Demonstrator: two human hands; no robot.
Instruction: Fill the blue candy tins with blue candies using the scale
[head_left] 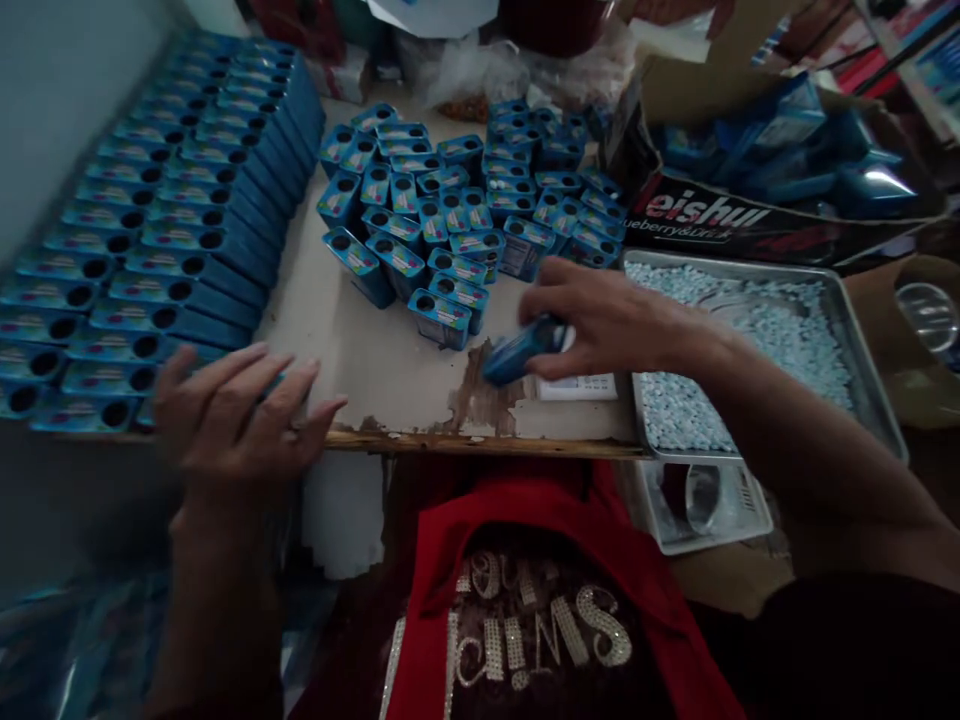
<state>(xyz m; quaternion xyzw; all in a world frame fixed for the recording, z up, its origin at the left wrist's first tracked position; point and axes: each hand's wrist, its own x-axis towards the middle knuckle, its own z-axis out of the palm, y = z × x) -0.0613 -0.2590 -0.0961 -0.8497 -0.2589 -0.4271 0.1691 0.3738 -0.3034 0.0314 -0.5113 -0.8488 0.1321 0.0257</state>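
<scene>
Over the table's front part, my right hand (592,320) grips a small blue container (525,350), which is tilted and slightly blurred. My left hand (244,410) has its fingers spread at the near end of the rows of upright blue containers (217,260); I cannot tell whether it touches one. These containers stand close together, each with a dark round hole in its top. Between and beyond my hands is a looser group of the same blue containers (442,250), several leaning at different angles.
A metal tray (874,370) of small pale blue and white pieces lies on the right. Behind it, a cardboard box (795,235) holds blue packs. A white plastic tray (712,545) sits below the table edge (480,445). Clear plastic bags (525,75) lie at the back.
</scene>
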